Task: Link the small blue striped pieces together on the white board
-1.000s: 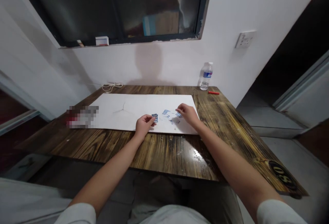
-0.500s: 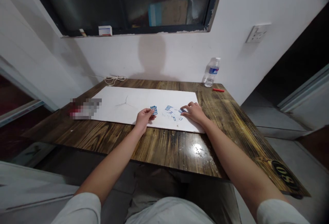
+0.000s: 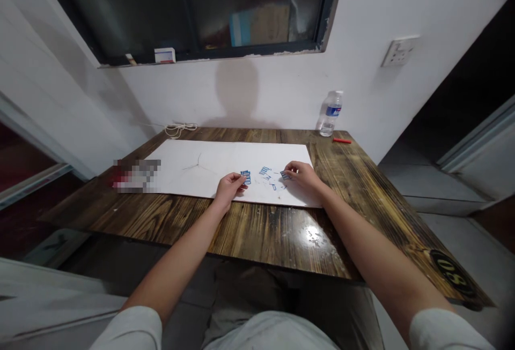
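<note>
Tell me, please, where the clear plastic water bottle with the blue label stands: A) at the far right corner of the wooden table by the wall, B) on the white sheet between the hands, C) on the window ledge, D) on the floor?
A: the clear plastic water bottle stands on the wooden table at its far right corner, against the wall, beside a small red object.

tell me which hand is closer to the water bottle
Right. The right hand rests on the white sheet, nearer the water bottle at the table's far right; the left hand sits further left.
</note>
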Demonstrator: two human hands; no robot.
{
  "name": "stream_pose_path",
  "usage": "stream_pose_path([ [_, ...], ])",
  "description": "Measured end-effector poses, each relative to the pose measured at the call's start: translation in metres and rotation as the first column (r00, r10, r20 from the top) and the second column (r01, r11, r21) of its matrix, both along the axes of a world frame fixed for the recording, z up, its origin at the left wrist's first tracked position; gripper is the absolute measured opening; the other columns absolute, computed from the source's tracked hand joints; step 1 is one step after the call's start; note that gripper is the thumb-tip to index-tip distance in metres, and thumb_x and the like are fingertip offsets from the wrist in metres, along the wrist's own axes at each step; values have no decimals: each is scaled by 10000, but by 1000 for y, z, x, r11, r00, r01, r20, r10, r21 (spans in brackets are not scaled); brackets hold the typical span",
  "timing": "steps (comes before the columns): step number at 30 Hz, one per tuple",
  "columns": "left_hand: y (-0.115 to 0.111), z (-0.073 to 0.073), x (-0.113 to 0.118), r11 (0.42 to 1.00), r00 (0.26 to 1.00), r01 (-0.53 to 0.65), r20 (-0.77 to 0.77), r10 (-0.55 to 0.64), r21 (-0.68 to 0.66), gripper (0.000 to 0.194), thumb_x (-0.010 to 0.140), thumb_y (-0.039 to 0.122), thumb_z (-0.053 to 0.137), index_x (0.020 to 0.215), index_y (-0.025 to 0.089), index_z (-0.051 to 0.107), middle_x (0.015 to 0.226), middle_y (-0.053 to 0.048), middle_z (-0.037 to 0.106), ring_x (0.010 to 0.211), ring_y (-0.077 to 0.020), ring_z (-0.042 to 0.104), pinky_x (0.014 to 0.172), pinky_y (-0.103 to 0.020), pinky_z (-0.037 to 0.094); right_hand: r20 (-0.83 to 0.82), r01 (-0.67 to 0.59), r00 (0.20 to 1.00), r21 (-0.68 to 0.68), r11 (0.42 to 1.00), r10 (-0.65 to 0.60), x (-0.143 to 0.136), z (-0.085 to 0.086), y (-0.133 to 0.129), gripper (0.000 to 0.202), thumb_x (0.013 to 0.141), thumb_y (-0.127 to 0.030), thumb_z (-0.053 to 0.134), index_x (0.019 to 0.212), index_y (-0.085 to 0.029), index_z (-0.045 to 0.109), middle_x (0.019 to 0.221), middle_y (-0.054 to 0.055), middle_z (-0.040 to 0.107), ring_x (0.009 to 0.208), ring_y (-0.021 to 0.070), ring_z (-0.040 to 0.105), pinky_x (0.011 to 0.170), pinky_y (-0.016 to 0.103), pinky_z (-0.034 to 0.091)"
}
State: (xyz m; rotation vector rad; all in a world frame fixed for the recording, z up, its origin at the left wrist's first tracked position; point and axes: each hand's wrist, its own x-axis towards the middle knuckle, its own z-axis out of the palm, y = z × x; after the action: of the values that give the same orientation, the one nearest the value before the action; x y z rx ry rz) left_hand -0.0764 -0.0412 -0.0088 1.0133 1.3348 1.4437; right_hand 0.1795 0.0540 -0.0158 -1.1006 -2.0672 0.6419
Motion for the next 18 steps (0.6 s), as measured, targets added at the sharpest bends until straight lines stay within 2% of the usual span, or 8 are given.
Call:
stream_pose_path([
  [3, -2, 3, 2, 1000, 1000, 4, -27, -5, -13, 383, 536, 417, 780, 735, 153, 587, 660, 3, 631, 570, -129, 624, 457, -186, 416, -271, -70, 962, -152, 986, 26, -13, 9, -9, 264, 712, -429, 636, 739, -166, 624, 658, 11, 628, 562, 117, 503, 538, 244, 376],
  [6, -3, 3, 3, 1000, 998, 22, -59, -23, -9, 357, 542, 410, 781, 722, 152, 611, 656, -3, 638, 572, -124, 616, 480, -189, 412, -466, -238, 880, -269, 933, 91, -33, 17, -27, 322, 672, -466, 668, 725, -153, 616, 603, 5, 616, 495, 94, 483, 504, 236, 392],
  [10, -3, 1, 3, 996, 986, 94, -138, -93, 5, 310, 576, 409, 768, 694, 153, 638, 606, -9, 638, 542, -120, 594, 484, -195, 388, -505, -336, 850, -304, 892, 149, -58, 19, -50, 318, 660, -456, 688, 700, -147, 621, 624, 26, 641, 487, 96, 514, 486, 230, 410],
  [15, -7, 5, 5, 980, 953, 201, -233, -192, 15, 290, 613, 426, 745, 678, 159, 650, 582, -21, 643, 529, -131, 578, 485, -210, 379, -464, -233, 882, -271, 934, 85, -70, 8, -59, 291, 702, -449, 649, 673, -167, 579, 622, 25, 656, 482, 111, 551, 481, 230, 433],
  [18, -9, 6, 6, 972, 932, 236, -289, -220, 19, 287, 617, 426, 743, 680, 161, 653, 587, -25, 648, 525, -135, 573, 478, -214, 376, -456, -223, 886, -258, 940, 85, -73, 2, -60, 311, 692, -463, 655, 639, -178, 544, 593, 18, 648, 477, 118, 560, 482, 232, 434],
])
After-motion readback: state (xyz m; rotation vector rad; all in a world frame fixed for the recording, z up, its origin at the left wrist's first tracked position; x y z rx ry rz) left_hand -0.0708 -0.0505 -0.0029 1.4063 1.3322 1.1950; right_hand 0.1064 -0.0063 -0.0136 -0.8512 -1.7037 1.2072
